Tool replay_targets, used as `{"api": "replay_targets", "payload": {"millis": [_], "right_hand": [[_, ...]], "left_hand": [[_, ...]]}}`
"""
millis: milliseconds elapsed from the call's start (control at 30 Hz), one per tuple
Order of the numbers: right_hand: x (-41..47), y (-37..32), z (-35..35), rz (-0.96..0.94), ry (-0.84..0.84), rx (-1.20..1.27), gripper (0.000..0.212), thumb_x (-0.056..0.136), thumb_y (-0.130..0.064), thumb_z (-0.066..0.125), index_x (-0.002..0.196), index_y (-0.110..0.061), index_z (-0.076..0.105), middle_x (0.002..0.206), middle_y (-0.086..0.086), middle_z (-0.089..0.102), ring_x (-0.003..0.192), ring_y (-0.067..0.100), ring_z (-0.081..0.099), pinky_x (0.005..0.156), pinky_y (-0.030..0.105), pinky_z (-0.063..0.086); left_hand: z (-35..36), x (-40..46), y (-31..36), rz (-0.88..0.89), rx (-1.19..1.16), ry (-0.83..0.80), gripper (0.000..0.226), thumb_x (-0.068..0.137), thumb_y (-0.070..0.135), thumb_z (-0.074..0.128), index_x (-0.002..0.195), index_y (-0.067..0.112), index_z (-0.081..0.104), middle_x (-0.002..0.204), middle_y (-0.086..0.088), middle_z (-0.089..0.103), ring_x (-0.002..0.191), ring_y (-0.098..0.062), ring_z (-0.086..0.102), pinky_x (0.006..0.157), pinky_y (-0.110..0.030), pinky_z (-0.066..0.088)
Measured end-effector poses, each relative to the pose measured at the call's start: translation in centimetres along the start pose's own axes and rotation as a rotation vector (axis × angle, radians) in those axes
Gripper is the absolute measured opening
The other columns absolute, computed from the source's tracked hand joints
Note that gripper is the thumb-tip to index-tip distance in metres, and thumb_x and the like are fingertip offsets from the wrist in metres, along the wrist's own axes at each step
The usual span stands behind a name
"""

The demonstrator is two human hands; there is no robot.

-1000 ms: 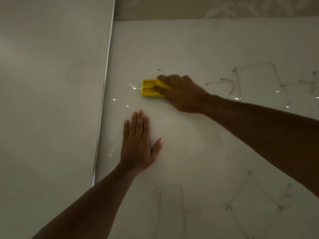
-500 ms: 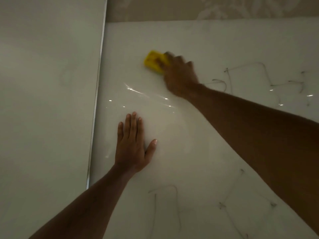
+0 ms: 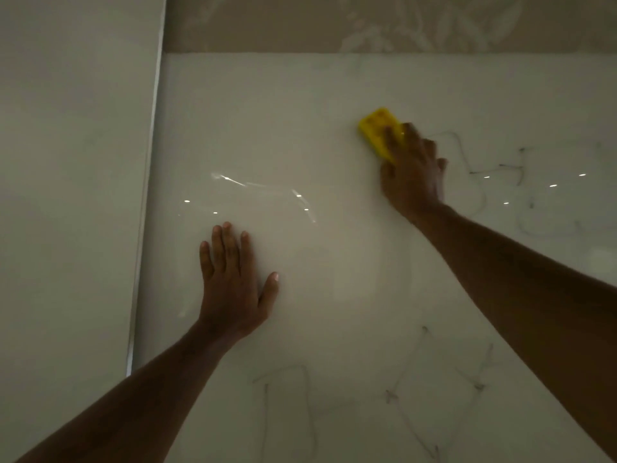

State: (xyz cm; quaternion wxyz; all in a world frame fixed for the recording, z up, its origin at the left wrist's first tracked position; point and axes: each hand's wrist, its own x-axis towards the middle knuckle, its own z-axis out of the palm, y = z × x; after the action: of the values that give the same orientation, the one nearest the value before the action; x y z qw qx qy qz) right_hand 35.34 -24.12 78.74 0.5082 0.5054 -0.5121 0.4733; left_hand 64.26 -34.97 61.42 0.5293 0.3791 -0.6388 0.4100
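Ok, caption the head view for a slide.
Right hand presses a yellow eraser to the whiteboard; left hand rests flat on it.

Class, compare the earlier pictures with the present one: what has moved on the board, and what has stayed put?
The right hand, gripping the yellow eraser throughout, swept it up and then rightward across the whiteboard toward the pen marks. The left hand stayed pressed flat on it.

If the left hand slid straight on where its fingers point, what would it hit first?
Probably nothing: the left hand lies flat on the white board, fingers pointing up it. Bare board lies ahead to its top edge; the yellow block eraser sits off right.
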Motion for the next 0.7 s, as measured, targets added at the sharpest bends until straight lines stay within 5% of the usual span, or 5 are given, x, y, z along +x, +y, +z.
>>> {"api": "replay_targets", "payload": {"millis": [100,333,500,567,700], "right_hand": [[-0.6,0.3,-0.5,0.198,-0.016,0.046,0.067,0.095,-0.025,0.053,0.157,-0.034,0.029,0.165,0.009,0.024,0.134,0.042,0.037,0.102,0.057,0.037],[-5.9,4.7,-1.4,-0.619,-0.117,-0.084,0.061,0.097,-0.035,0.045,0.154,-0.04,0.024,0.155,0.003,0.035,0.117,0.037,0.052,0.081,0.049,0.049],[0.6,11.7,-3.3,0.273,0.012,-0.032,0.066,0.096,-0.026,0.052,0.156,-0.035,0.027,0.163,0.006,0.025,0.13,0.042,0.04,0.1,0.056,0.04],[0.8,10.4,-3.3,0.371,0.02,0.007,0.064,0.097,-0.022,0.051,0.155,-0.034,0.029,0.163,0.007,0.026,0.131,0.04,0.039,0.1,0.053,0.038],[-2.0,6.4,-2.0,-0.442,-0.148,-0.015,0.059,0.099,-0.029,0.046,0.154,-0.04,0.027,0.161,0.003,0.028,0.126,0.036,0.043,0.093,0.053,0.041]], "left_hand": [[-0.1,1.7,2.3,0.076,-0.017,-0.018,0.085,0.099,0.051,0.039,0.154,-0.015,0.039,0.165,-0.04,0.027,0.155,-0.057,0.024,0.125,-0.072,0.02],[0.3,5.5,7.9,0.098,-0.038,-0.04,0.085,0.1,0.05,0.037,0.154,-0.016,0.038,0.164,-0.038,0.029,0.155,-0.055,0.027,0.124,-0.072,0.022],[0.3,7.3,10.9,0.083,-0.078,-0.048,0.086,0.1,0.05,0.036,0.154,-0.016,0.036,0.166,-0.038,0.026,0.156,-0.055,0.023,0.126,-0.07,0.019],[0.3,8.0,12.3,0.053,-0.08,-0.048,0.085,0.1,0.049,0.034,0.154,-0.016,0.036,0.165,-0.039,0.026,0.156,-0.056,0.023,0.126,-0.07,0.018],[0.4,9.0,14.7,-0.032,-0.081,-0.03,0.082,0.101,0.046,0.031,0.155,-0.016,0.035,0.165,-0.04,0.026,0.156,-0.056,0.022,0.126,-0.071,0.015]]}}
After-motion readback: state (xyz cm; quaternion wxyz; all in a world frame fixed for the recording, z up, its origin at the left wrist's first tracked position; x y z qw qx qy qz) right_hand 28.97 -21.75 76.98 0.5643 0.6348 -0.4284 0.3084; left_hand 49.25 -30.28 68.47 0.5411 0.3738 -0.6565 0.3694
